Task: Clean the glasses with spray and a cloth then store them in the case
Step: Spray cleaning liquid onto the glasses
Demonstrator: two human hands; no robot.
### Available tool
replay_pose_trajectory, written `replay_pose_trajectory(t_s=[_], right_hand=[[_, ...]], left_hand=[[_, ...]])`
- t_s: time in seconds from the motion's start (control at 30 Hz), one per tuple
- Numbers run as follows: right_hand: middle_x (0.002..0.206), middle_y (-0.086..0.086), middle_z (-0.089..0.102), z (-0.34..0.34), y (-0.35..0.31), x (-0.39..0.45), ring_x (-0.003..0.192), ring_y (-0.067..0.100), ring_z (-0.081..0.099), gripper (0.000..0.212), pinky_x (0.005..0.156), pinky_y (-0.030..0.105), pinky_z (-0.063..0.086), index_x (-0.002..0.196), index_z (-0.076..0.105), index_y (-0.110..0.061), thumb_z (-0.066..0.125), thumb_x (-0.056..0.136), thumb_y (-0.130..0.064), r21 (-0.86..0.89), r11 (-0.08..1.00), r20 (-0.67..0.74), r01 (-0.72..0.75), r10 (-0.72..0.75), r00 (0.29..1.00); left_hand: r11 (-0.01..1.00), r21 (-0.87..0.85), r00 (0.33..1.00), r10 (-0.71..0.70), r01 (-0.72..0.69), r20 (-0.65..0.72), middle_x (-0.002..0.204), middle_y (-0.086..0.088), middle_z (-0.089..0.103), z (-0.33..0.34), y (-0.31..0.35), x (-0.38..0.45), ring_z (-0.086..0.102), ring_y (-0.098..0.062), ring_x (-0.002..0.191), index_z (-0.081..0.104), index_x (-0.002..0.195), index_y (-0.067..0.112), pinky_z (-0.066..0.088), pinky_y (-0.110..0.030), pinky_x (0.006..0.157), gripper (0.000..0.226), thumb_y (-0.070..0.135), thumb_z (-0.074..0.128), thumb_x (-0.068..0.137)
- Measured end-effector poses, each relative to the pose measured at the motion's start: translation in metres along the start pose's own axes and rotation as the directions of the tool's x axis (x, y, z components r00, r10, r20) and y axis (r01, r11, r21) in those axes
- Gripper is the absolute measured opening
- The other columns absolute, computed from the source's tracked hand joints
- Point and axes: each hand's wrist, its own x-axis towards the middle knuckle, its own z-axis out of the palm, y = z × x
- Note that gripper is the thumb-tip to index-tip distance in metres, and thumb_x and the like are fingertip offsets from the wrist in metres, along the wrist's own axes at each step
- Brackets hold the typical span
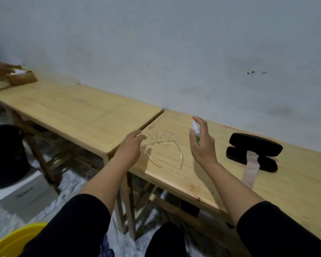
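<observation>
**Spray bottle raised beside clear glasses at the table edge**

Two black sleeves (76,219) sit lowest in view, with bare forearms reaching from them toward a pale wooden table (278,182) with a smooth, lightly grained top and rounded corners. A second table of the same wood (72,112) butts against it on the left; both stand against a scuffed grey-white wall (174,52).

The left hand (131,146) pinches one pair of clear plastic glasses (161,143) at the near temple end, fingers curled round the frame. The glasses are transparent and wraparound in shape, their arms unfolded, held just over the table's left corner; whether they touch the wood cannot be told.

The right hand (202,143) grips one small spray bottle (195,129), white at the top with a green band lower down, held upright; the forefinger arches over the nozzle. The bottle stands just right of the glasses, apart from them.

To the right, well apart from the hands, one black glasses case (254,145) lies open on the table, its two oblong halves matte and rounded. One pale pinkish cloth strip (251,169) drapes from the case toward the near edge.

At far left another person's hand (3,68) rests by a brown box (22,78). A yellow basin rim (13,240) shows at bottom left.
</observation>
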Motion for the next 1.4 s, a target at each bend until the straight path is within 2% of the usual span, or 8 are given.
replay_pose_trajectory(t_s=[0.17, 0.37, 0.47, 0.67, 0.8, 1.0, 1.13, 1.4], right_hand=[[0.098, 0.0, 0.056, 0.006, 0.003, -0.004, 0.062, 0.022, 0.05, 0.036, 0.056, 0.027, 0.027, 0.133, 0.041, -0.018, 0.042, 0.097, -0.018, -0.009, 0.999, 0.014, -0.032, 0.032, 0.999], [0.091, -0.002, 0.053, 0.001, 0.013, -0.008, 0.053, 0.0, 0.04, 0.036, 0.055, 0.018, 0.034, 0.134, 0.039, -0.024, 0.041, 0.097, -0.023, -0.003, 0.998, 0.041, -0.069, 0.069, 0.997], [0.094, -0.002, 0.057, -0.006, 0.02, -0.011, 0.052, 0.002, 0.041, 0.035, 0.064, 0.028, 0.041, 0.132, 0.04, -0.024, 0.041, 0.097, -0.025, -0.01, 0.996, 0.004, -0.092, 0.092, 0.996], [0.093, -0.001, 0.057, -0.025, 0.037, -0.021, 0.061, -0.003, 0.047, 0.039, 0.078, 0.029, 0.044, 0.131, 0.042, -0.027, 0.035, 0.094, -0.036, -0.059, 0.989, -0.062, -0.139, 0.136, 0.989], [0.124, 0.002, 0.059, -0.027, 0.034, -0.03, 0.106, 0.018, 0.057, 0.034, 0.081, 0.027, 0.041, 0.133, 0.037, -0.035, 0.035, 0.099, -0.031, -0.195, 0.974, 0.105, -0.115, 0.137, 0.985], [0.098, 0.01, 0.059, -0.03, 0.036, -0.011, 0.084, 0.035, 0.057, 0.035, 0.07, 0.038, 0.046, 0.133, 0.033, -0.03, 0.029, 0.099, -0.03, -0.387, 0.916, 0.064, -0.107, 0.142, 0.988], [0.089, 0.013, 0.058, -0.036, 0.041, -0.002, 0.08, 0.036, 0.056, 0.033, 0.065, 0.037, 0.041, 0.131, 0.033, -0.023, 0.027, 0.099, -0.028, -0.443, 0.888, 0.043, -0.124, 0.159, 0.986], [0.093, 0.015, 0.058, -0.04, 0.038, 0.002, 0.084, 0.038, 0.056, 0.031, 0.069, 0.041, 0.046, 0.129, 0.032, -0.017, 0.027, 0.099, -0.026, -0.448, 0.882, 0.02, -0.146, 0.173, 0.985]], left_hand=[[0.993, -0.102, 0.998, -0.057, 0.06, 0.034, 0.15, -0.003, 0.033, 0.008, -0.009, -0.006, 0.051, -0.02, 0.12, 0.055, 0.123, 0.018, 0.043, -0.038, 0.102, 0.04, 0.001, 0.052, 0.087], [0.964, -0.26, 0.997, -0.069, 0.055, -0.044, 0.137, -0.003, 0.047, 0.013, -0.003, 0.002, 0.055, -0.014, 0.107, 0.06, 0.093, 0.016, 0.047, -0.03, 0.089, 0.014, 0.01, 0.047, 0.091], [0.953, -0.297, 0.991, -0.091, 0.059, -0.094, 0.113, -0.001, 0.057, 0.016, 0.002, 0.008, 0.054, -0.015, 0.1, 0.058, 0.089, 0.021, 0.044, -0.025, 0.078, 0.014, 0.011, 0.048, 0.091], [0.834, -0.541, 0.961, -0.229, 0.111, -0.156, 0.1, 0.001, 0.061, 0.017, 0.023, 0.027, 0.054, -0.01, 0.093, 0.062, 0.088, 0.02, 0.041, -0.023, 0.083, 0.024, 0.002, 0.046, 0.092], [0.791, -0.611, 0.977, -0.153, 0.03, -0.151, 0.09, 0.004, 0.063, 0.017, 0.041, 0.036, 0.055, 0.001, 0.081, 0.063, 0.083, 0.017, 0.035, 0.0, 0.065, 0.024, 0.002, 0.047, 0.093], [0.747, -0.659, 0.991, -0.001, -0.087, -0.132, 0.079, 0.012, 0.063, 0.022, 0.065, 0.041, 0.06, -0.005, 0.085, 0.059, 0.071, 0.028, 0.043, -0.019, 0.077, 0.031, 0.006, 0.051, 0.092], [0.694, -0.712, 0.993, 0.043, -0.111, -0.112, 0.077, 0.011, 0.062, 0.022, 0.072, 0.042, 0.06, 0.012, 0.074, 0.059, 0.071, 0.024, 0.045, -0.006, 0.072, 0.032, 0.001, 0.049, 0.092], [0.673, -0.733, 0.995, 0.071, -0.098, -0.068, 0.083, 0.002, 0.064, 0.022, 0.085, 0.043, 0.063, -0.002, 0.085, 0.062, 0.084, 0.01, 0.042, 0.0, 0.066, 0.018, 0.005, 0.048, 0.094]])
